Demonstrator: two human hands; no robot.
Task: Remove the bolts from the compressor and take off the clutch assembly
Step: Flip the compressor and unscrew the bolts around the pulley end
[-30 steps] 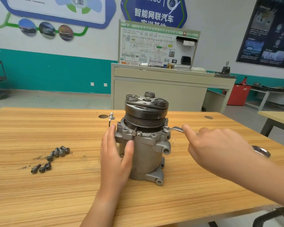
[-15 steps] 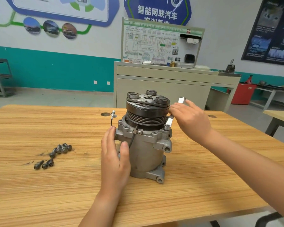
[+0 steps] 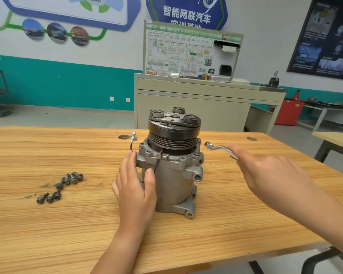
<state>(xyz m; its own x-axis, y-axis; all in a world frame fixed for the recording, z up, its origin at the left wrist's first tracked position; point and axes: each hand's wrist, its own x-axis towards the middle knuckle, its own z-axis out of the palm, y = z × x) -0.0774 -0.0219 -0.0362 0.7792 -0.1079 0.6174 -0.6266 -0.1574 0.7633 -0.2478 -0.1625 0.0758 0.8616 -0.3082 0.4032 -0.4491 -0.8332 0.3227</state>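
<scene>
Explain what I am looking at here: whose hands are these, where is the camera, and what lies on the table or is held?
There is no robot. A person wears one wide-angle camera on the head, looking forward and down, so both arms enter from the bottom edge. On the wooden table a grey compressor stands upright, with the dark grooved clutch assembly on top. The left hand rests against the compressor's side, fingers straight, steadying it. The right hand, somewhat blurred, holds a bent wrench, whose ring end is beside the compressor and not touching it. Loose bolts lie in two small groups to the left.
</scene>
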